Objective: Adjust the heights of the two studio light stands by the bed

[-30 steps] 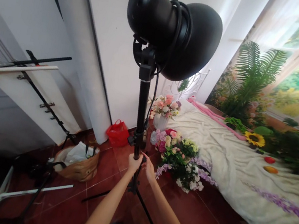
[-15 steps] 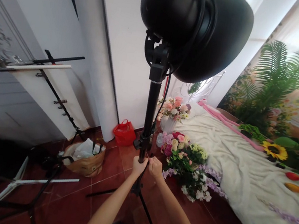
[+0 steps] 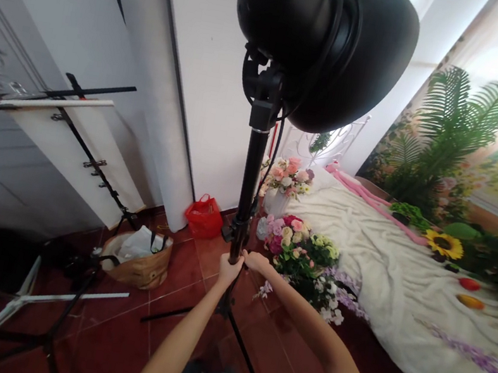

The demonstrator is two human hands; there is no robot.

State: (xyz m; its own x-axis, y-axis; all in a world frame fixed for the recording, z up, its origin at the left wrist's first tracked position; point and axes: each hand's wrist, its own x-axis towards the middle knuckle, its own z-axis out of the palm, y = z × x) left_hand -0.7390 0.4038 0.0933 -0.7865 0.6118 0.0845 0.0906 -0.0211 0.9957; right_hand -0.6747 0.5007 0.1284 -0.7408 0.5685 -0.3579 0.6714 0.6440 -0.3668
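Note:
A black studio lamp (image 3: 322,45) with a coiled cable sits on top of a black light stand (image 3: 250,180), whose legs spread on the tiled floor. My left hand (image 3: 230,268) is wrapped round the stand's pole, below a clamp collar. Against the pole's right side, just above and beside the left hand, is my right hand (image 3: 255,261). Its fingers are pressed together at the pole; what they pinch, if anything, is too small to make out.
A bed with a cream blanket (image 3: 390,263) fills the right, with artificial flowers (image 3: 297,243) beside it. A red bag (image 3: 204,216) and a woven basket (image 3: 143,264) stand on the floor. White and black stand legs (image 3: 21,301) lie at lower left.
My right hand has moved left, closer against the pole, and its forearm lies flatter. The left hand still holds the pole. The view has shifted slightly.

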